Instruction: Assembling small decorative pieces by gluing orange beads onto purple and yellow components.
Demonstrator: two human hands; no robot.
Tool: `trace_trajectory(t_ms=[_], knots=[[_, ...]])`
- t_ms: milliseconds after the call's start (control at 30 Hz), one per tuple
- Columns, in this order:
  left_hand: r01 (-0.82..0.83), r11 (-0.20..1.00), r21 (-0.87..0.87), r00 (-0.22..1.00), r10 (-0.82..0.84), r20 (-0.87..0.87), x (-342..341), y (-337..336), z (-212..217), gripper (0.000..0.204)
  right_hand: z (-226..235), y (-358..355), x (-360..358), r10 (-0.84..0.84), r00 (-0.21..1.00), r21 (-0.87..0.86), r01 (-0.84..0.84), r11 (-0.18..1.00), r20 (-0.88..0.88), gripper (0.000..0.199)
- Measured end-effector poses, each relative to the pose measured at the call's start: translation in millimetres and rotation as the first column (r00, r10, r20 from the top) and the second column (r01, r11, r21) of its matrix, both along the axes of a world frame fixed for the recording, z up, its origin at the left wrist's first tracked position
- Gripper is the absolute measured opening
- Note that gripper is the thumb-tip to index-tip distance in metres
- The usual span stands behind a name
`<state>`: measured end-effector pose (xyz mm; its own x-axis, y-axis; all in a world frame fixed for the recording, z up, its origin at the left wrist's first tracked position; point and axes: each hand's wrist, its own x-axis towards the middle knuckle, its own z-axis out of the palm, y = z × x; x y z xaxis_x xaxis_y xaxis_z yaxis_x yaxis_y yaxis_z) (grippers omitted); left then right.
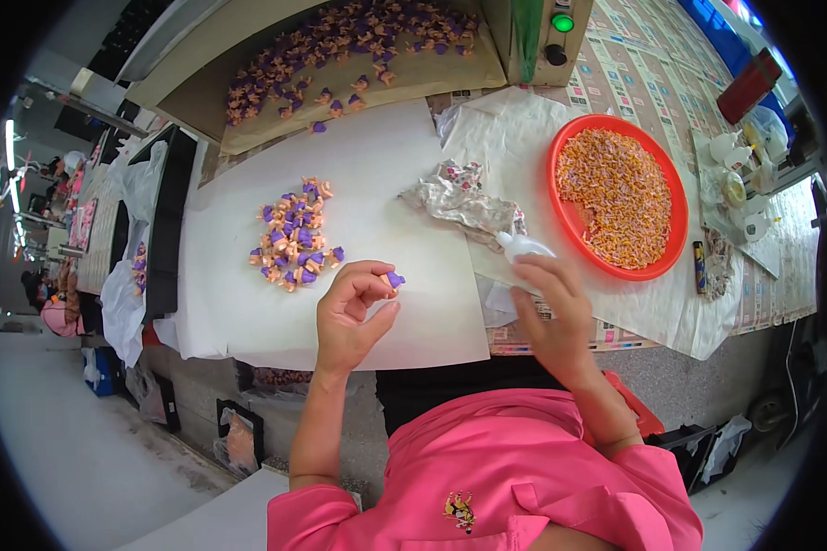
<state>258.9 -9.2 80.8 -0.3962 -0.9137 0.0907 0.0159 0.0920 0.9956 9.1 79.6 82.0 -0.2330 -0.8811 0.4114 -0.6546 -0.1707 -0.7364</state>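
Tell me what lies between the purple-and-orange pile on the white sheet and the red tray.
In the head view, a crumpled clear plastic bag lies between the pile and the red tray; the rest is bare white sheet.

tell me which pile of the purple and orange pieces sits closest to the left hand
The small heap on the white sheet, just beyond the left hand. The bigger spread lies farther back on the brown board, and the red tray holds only orange bits.

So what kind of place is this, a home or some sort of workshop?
Probably a small-parts assembly workshop: a red tray heaped with orange pieces, piles of purple-and-orange pieces on white paper, and a machine box with a green light at the bench's back.
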Motion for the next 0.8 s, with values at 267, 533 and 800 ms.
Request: trace_trajectory(t_ms=[267,533,800], knots=[[0.098,0.989,0.115,0.991,-0.086,-0.099,-62.2,32.1,-14.6,0.016,-19.3,-2.0,12.4,0.212,0.849,0.097,-0.293,0.951,0.483,0.028],[0.100,0.995,0.030,0.995,-0.099,-0.022,-78.8,44.4,-29.2,0.016,-41.4,11.0,7.3,0.167,0.803,0.124,-0.286,0.950,0.572,0.018],[0.108,0.994,-0.012,0.994,-0.108,-0.020,-79.7,44.6,-39.4,0.013,-51.7,15.2,2.6,0.165,0.684,0.141,-0.369,0.919,0.711,0.017]])
